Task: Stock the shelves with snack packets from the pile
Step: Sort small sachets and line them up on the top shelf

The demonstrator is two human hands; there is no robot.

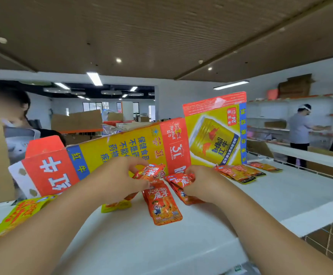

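Observation:
My left hand (120, 175) pinches an orange-red snack packet (148, 172) above the white shelf top (134, 243). My right hand (201, 183) grips a small stack of the same red packets (179, 182) by their upper edge. Between the hands another red packet (164, 205) lies flat on the shelf. A yellow packet (116, 206) peeks out under my left wrist. Further right, a row of red and yellow packets (239, 172) lies along the back of the shelf.
A flattened yellow and red Red Bull carton (134, 147) stands behind the hands like a wall. A large yellow packet (20, 213) lies at the left edge. A person (12, 124) stands at the left, another (299, 132) at far shelves on the right. A wire rack edge (328, 241) is at the lower right.

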